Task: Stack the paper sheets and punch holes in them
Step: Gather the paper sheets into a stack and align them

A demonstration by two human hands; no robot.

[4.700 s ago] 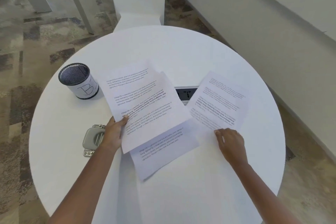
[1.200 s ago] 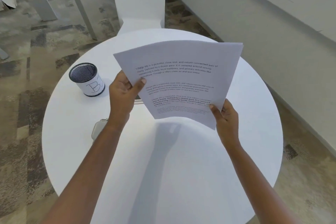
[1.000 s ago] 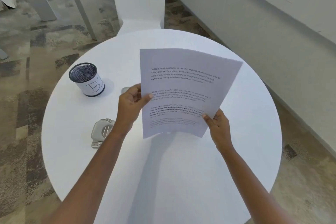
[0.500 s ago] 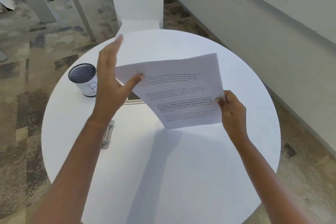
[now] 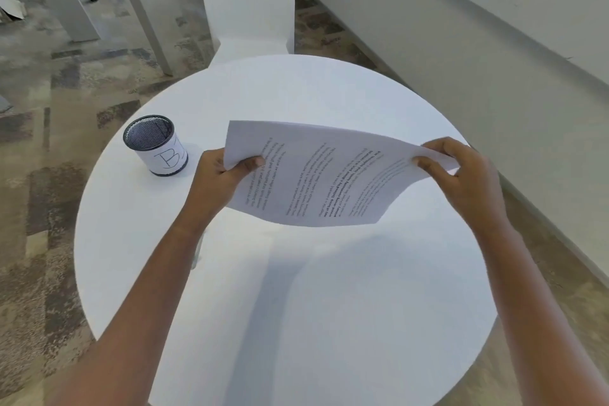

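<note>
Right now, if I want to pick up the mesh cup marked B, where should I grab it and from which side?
Probably wrap your grip round the side wall of the mesh cup, at its white label, coming from the side that faces the left hand. The cup stands upright and round, nothing touches that side, and that hand, now holding the paper sheets, is nearest.
</note>
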